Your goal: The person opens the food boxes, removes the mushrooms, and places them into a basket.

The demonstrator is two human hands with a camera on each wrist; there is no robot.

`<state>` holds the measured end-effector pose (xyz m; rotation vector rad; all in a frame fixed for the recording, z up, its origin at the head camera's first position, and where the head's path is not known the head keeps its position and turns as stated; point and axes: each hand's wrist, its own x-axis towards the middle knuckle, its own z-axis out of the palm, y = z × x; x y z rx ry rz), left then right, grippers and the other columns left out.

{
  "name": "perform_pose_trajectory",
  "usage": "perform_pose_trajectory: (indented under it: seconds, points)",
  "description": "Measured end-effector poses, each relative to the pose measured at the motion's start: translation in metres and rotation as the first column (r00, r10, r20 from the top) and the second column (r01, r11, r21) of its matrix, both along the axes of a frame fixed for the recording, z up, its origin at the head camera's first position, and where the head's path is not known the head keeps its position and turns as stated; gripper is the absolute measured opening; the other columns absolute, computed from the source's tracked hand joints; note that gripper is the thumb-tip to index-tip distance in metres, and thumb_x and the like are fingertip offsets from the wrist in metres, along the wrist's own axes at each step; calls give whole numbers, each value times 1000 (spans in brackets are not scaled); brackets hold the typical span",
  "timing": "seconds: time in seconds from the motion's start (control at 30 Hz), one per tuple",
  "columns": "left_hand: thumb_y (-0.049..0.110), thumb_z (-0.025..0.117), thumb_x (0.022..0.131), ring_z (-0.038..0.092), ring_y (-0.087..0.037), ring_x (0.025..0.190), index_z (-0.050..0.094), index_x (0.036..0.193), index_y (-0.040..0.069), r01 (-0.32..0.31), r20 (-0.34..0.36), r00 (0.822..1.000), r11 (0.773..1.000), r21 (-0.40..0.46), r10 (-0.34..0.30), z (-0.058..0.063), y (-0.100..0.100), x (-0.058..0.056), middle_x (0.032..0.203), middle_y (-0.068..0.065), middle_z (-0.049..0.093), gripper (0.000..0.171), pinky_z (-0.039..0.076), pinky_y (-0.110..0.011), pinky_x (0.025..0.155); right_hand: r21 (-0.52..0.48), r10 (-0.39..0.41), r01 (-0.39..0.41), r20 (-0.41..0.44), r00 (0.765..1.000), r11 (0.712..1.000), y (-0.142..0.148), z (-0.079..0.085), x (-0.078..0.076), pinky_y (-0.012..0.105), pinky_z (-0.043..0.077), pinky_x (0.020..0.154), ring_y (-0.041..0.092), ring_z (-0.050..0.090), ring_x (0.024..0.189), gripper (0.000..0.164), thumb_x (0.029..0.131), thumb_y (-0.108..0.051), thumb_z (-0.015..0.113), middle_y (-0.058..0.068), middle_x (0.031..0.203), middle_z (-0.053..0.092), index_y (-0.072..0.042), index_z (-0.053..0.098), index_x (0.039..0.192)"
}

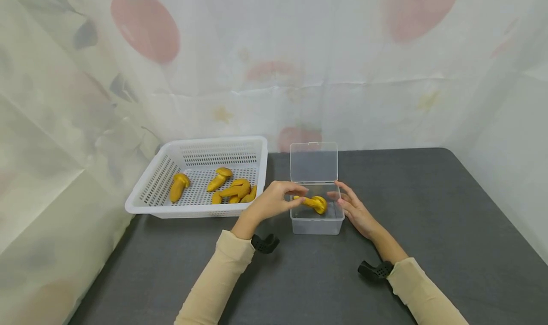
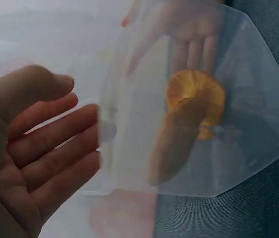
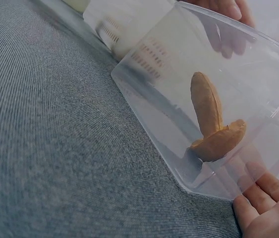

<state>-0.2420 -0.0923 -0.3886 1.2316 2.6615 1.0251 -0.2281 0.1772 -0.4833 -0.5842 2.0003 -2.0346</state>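
A clear plastic box point(image 1: 317, 226) stands on the table with its lid point(image 1: 314, 162) raised at the back. Inside it, a yellow-brown mushroom point(image 1: 318, 204) leans with its cap to the right; both wrist views show it through the walls. My left hand point(image 1: 274, 201) hovers at the box's left rim, overlapping the stem's end in the head view. In the left wrist view its loosely bent fingers point(image 2: 60, 136) are apart from the mushroom and hold nothing. My right hand point(image 1: 357, 215) rests against the box's right side, fingers point(image 3: 260, 198) spread along the wall.
Left of the box, a white perforated basket point(image 1: 141, 206) holds several more mushrooms point(image 1: 180, 187). Dark grey cloth covers the table point(image 1: 428, 211). A patterned curtain point(image 1: 364, 111) hangs along the back edge, and another sheet point(image 1: 51, 172) hangs at the left.
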Motion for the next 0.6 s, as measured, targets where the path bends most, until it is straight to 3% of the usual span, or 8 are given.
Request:
perform_pose_trajectory:
  seconds: [0.27, 0.5, 0.6]
  points:
    - [13, 65, 92, 69, -23, 106, 65, 122, 2, 42, 35, 999, 993, -112, -38, -5, 15, -9, 121, -12, 70, 32, 58, -36, 90, 3, -1, 1, 4, 1000, 1000, 0, 0, 0, 73, 8, 115, -1, 36, 126, 56, 106, -27, 35, 34, 151, 24, -20, 10, 155]
    - [15, 69, 89, 68, -16, 102, 67, 122, 8, 8, -13, 1000, 966, -258, -12, -10, 27, -16, 120, -5, 71, 34, 57, -28, 89, 9, -7, 7, 6, 1000, 1000, 0, 0, 1, 73, 9, 115, 5, 34, 130, 56, 105, -27, 36, 22, 149, 32, -22, 11, 155]
    - [14, 71, 87, 68, -17, 105, 67, 122, 9, -9, -14, 1000, 953, -304, 4, -9, 30, -17, 120, -5, 71, 35, 57, -30, 93, 9, -5, 5, 3, 1000, 1000, 0, 0, 1, 74, 10, 114, 3, 35, 129, 56, 105, -27, 35, 23, 149, 31, -22, 11, 155]
